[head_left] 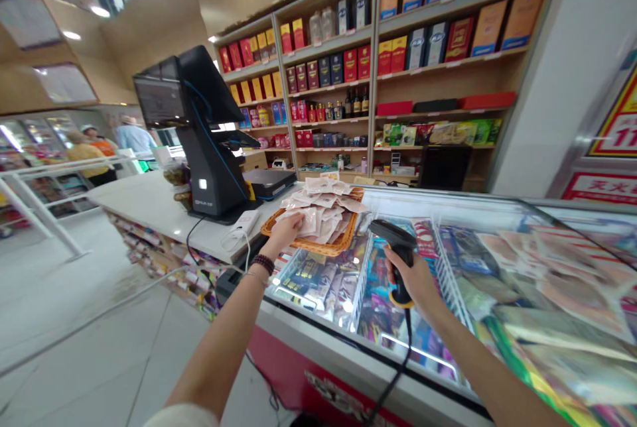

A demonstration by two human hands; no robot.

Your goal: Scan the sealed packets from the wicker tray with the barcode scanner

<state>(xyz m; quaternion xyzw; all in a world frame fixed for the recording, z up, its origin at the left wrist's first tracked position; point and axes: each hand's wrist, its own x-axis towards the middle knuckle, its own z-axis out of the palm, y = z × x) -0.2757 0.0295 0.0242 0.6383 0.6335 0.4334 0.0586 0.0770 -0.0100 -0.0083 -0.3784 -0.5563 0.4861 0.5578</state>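
A wicker basket [328, 249] sits on the glass top of the chest freezer, heaped with flat pale, see-through packets [326, 198]. At the basket's left side, my left hand [286, 231] has its fingers closed at the edge of one packet, which lies among the others. Wrapped round the handle of a black barcode scanner [395, 236] is my right hand [415, 278]. The scanner's head points left toward the basket, and its cable drops over the freezer's front edge. Part of the handle is hidden by my fingers.
A black checkout terminal [212, 148] stands on the white counter [149, 205], with a white power strip [243, 225] and loose cables nearby. Frozen goods show under the freezer glass [398, 341]. More flat packages [572, 274] lie at the right. Shelves [328, 92] hold boxes; people stand far left.
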